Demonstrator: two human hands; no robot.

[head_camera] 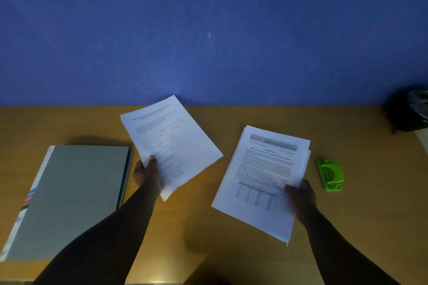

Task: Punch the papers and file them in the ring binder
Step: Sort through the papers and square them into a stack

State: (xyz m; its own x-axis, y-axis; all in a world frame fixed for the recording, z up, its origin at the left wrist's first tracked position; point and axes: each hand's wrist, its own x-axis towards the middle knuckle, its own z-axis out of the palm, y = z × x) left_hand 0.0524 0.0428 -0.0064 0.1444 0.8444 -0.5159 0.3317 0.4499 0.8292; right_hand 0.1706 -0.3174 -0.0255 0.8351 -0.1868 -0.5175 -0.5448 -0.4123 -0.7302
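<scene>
My left hand (148, 174) grips a thin set of printed sheets (176, 136) by their lower left edge and holds them tilted above the wooden table (196, 227). My right hand (301, 194) pinches the right edge of a thicker paper stack (259, 183), whose top page has text and a table; the stack lies askew on the table. A grey ring binder (69, 199) lies closed and flat at the left. A small green hole punch (330, 174) sits to the right of the stack, just beyond my right hand.
A blue wall (208, 30) rises straight behind the table's far edge. A dark bag-like object (407, 111) sits at the far right corner. Bare wood shows between the two paper sets and along the front edge.
</scene>
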